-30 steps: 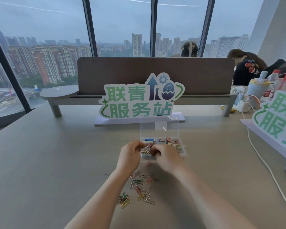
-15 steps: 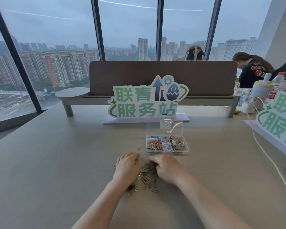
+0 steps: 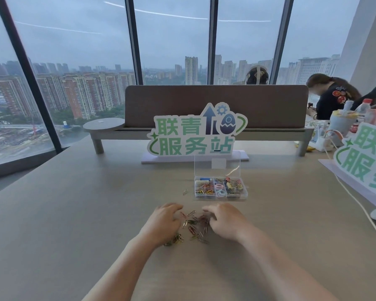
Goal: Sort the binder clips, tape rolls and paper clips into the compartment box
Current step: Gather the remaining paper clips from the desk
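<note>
A clear compartment box [image 3: 243, 197] stands on the table with its lid upright. Its left compartment holds coloured paper clips, the middle one holds pastel tape rolls [image 3: 220, 190], and the right one holds binder clips [image 3: 233, 185]. A pile of loose coloured paper clips [image 3: 194, 224] lies on the table in front of the box. My left hand [image 3: 164, 222] rests palm down on the pile's left side and my right hand [image 3: 225, 222] on its right side, fingers curled around the clips. One stray paper clip [image 3: 185, 191] lies left of the box.
A green and white sign [image 3: 195, 135] stands behind the box, in front of a brown divider [image 3: 215, 103]. A second sign [image 3: 363, 157] and a white cable [image 3: 354, 200] lie at the right, near cups and bottles. Two people sit beyond the divider.
Both hands have come back from the box to the loose pile on the table and now cup it from either side. The view has shifted slightly.
</note>
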Demonstrator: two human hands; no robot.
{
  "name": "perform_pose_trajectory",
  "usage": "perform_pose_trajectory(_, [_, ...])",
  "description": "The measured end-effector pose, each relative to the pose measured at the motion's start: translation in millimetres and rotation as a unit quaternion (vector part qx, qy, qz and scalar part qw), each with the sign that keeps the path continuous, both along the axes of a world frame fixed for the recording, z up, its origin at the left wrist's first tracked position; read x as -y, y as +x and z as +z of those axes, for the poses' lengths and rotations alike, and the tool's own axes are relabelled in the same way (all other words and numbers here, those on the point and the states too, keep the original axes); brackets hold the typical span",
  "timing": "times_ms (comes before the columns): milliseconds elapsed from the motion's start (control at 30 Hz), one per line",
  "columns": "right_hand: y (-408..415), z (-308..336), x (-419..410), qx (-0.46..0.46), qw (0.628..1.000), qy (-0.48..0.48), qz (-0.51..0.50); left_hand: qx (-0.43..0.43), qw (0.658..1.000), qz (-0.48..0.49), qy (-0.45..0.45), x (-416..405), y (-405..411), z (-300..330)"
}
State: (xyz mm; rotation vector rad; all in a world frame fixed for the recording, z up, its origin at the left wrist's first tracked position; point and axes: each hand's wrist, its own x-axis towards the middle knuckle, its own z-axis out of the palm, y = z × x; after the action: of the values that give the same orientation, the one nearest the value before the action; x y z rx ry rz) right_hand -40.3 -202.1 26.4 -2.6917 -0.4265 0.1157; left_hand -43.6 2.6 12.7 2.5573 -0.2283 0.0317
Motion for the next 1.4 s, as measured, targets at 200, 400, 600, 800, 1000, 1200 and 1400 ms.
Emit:
perform_pose_trajectory(200, [-10,4,-9,-0.051,0.996,-0.058,0.049,-0.101,0.990,-0.070,0.066,-23,-16,-1])
perform_pose_trajectory(400, [-3,-3,-20,-0.039,0.998,-0.038,0.043,-0.113,0.984,-0.121,0.063,-28,-16,-1])
perform_pose_trajectory(600, [3,-7,-29,-0.004,0.999,0.016,0.046,-0.053,0.993,-0.105,-0.011,-15,-16,1])
perform_pose_trajectory(800, [10,-4,-23,-0.029,0.998,0.005,0.060,-0.015,0.998,-0.057,0.032,-29,-16,-1])
perform_pose_trajectory(1000, [4,-18,-33,-0.054,0.993,0.000,0.103,-0.051,0.990,-0.118,0.057,-26,-24,-13])
perform_pose_trajectory(1200, [-4,-8,-27,-0.045,0.993,0.006,0.106,-0.031,0.991,-0.130,-0.020,-24,-25,-12])
perform_pose_trajectory(1400, [-4,5,-3,-0.054,0.992,-0.057,0.102,-0.070,0.990,-0.119,-0.002,-45,-24,-4])
